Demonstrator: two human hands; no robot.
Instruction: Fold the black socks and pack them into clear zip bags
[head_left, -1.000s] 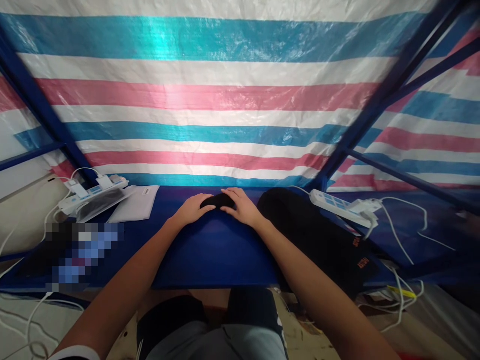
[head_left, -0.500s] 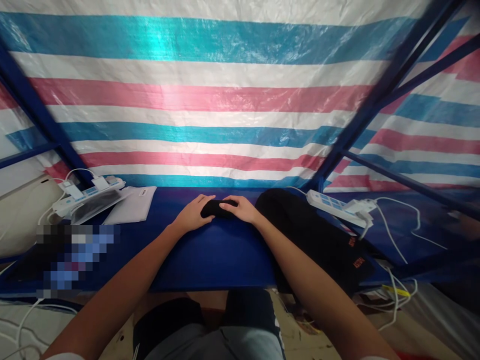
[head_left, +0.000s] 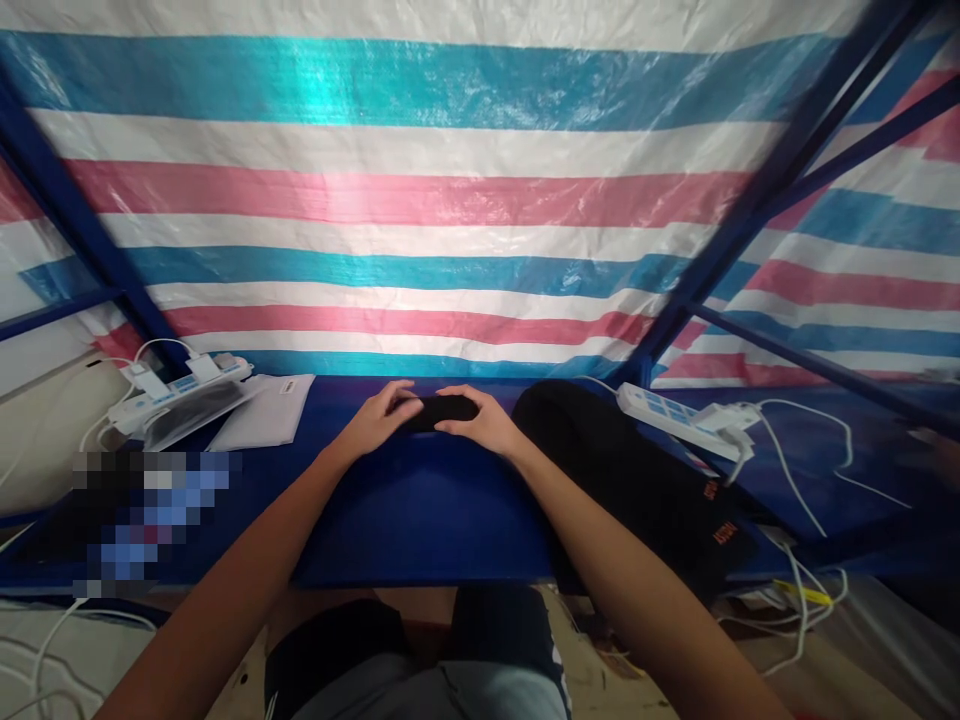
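Note:
A small rolled black cloth [head_left: 439, 411] lies on the blue tabletop [head_left: 420, 515] toward its far edge. My right hand [head_left: 480, 420] grips the right end of the roll, thumb on the near side and fingers on the far side. At the left end is my left hand [head_left: 382, 415], its fingers apart and slightly blurred; whether it touches the cloth is hard to make out. Beside my right forearm, a larger black fabric piece [head_left: 615, 480] with orange lettering is spread over the table.
White power strips with plugs stand at the left [head_left: 180, 390] and right [head_left: 675, 415]. A flat white packet [head_left: 262, 410] lies near the left strip. Blue metal posts [head_left: 705, 240] and a striped tarp [head_left: 420, 200] bound the table. Loose white cables [head_left: 795, 590] hang at right.
My left hand has loosened from the left end of the black roll and its fingers have spread. The right hand keeps its hold, with its thumb now lower on the near side.

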